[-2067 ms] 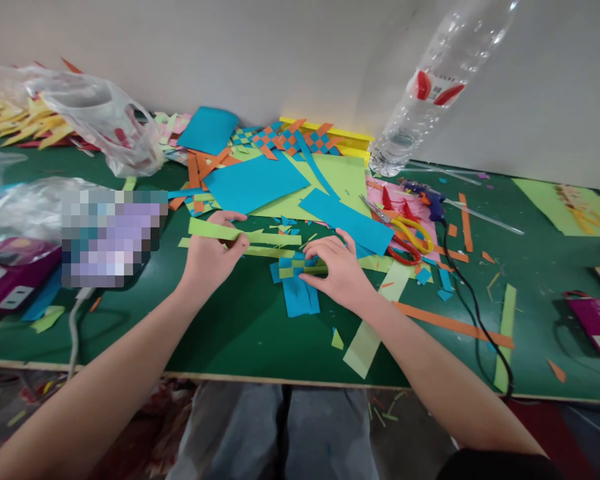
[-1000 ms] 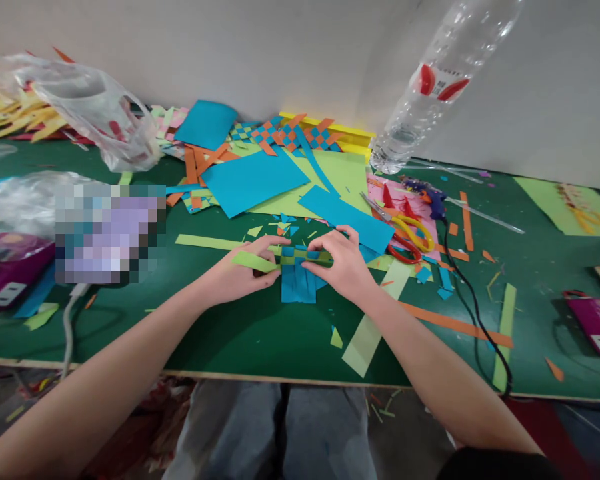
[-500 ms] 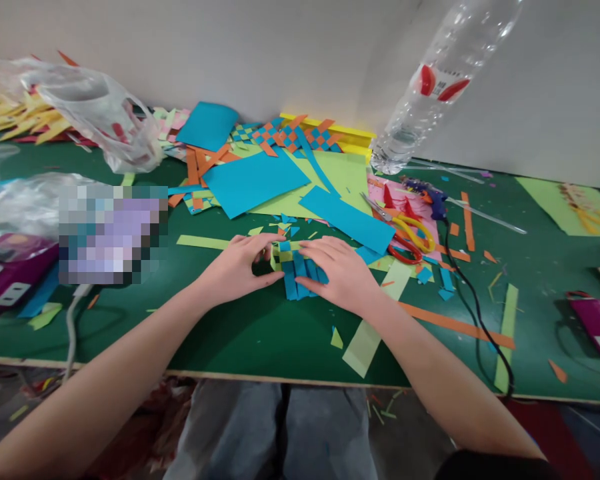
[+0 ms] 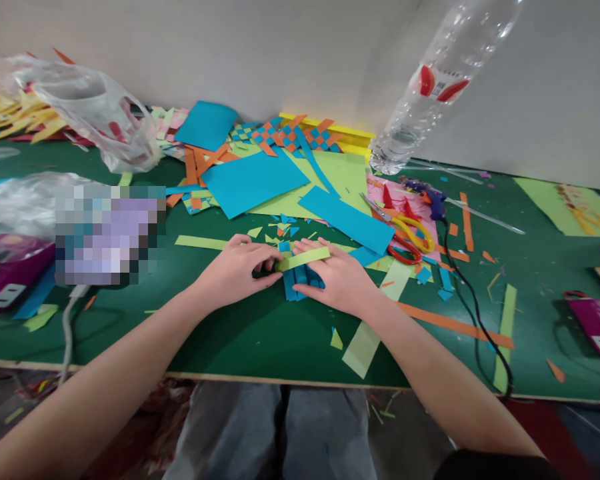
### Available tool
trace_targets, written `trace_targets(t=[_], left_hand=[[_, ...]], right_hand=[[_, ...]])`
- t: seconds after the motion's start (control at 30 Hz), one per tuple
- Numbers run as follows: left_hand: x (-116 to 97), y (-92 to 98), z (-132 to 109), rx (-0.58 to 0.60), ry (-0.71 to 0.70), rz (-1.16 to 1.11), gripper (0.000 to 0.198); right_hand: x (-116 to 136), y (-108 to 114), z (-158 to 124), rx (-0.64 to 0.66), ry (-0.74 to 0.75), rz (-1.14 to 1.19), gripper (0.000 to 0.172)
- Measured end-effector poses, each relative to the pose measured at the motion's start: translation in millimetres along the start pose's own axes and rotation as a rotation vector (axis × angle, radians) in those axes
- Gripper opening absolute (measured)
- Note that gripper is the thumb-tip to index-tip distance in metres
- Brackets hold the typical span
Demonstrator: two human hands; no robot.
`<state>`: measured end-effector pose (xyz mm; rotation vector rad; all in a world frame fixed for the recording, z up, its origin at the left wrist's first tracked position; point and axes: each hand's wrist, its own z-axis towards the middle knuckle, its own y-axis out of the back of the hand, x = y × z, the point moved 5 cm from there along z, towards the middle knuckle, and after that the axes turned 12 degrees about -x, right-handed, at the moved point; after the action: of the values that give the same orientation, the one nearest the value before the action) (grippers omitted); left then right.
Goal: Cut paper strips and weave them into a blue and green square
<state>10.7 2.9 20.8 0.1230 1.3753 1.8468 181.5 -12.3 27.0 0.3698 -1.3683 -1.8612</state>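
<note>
Take the scissors (image 4: 395,219) as your landmark: you have one pair, with one yellow and one red handle loop, on the green bench (image 4: 240,347). Left of them and closer to you is your one piece of slit blue paper (image 4: 289,283), with both your hands at it. Your left hand (image 4: 243,268), the farther one from the scissors, has its thumb and fingertips closed on the end of one light-green strip (image 4: 305,258). The rest of that strip runs toward the scissors, over the fingers of your right hand (image 4: 340,277). That hand lies on the slit blue paper, thumb and fingers apart; whether they grip it, you cannot tell from here.

Three plain blue sheets lie left of the scissors: one just beside (image 4: 347,217), a larger one farther off (image 4: 255,183), and one farthest, toward the wall (image 4: 207,125). You have one pink sheet (image 4: 380,190) partly under the scissors, one clear bottle (image 4: 433,87) behind them, and two purple boxes, one far left (image 4: 23,270) and one far right (image 4: 593,323) of them. Nearer you and right of the scissors, one long orange strip (image 4: 455,325) meets one green strip (image 4: 505,320).
</note>
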Motion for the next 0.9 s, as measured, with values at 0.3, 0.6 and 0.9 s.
trace_targets(t=[0.3, 0.6, 0.9], left_hand=[[0.0, 5.7, 1.8, -0.016, 0.049, -0.012, 0.016], [3.1, 7.8, 0.9, -0.037, 0.102, 0.005, 0.018], [7.7, 5.2, 0.5, -0.023, 0.135, 0.043, 0.029]], right_hand=[[-3.4, -5.3, -0.6, -0.015, -0.019, 0.016, 0.056], [-2.8, -11.1, 4.0, -0.004, -0.037, 0.070, 0.055], [-2.2, -6.0, 10.2, -0.063, -0.019, 0.046, 0.048]])
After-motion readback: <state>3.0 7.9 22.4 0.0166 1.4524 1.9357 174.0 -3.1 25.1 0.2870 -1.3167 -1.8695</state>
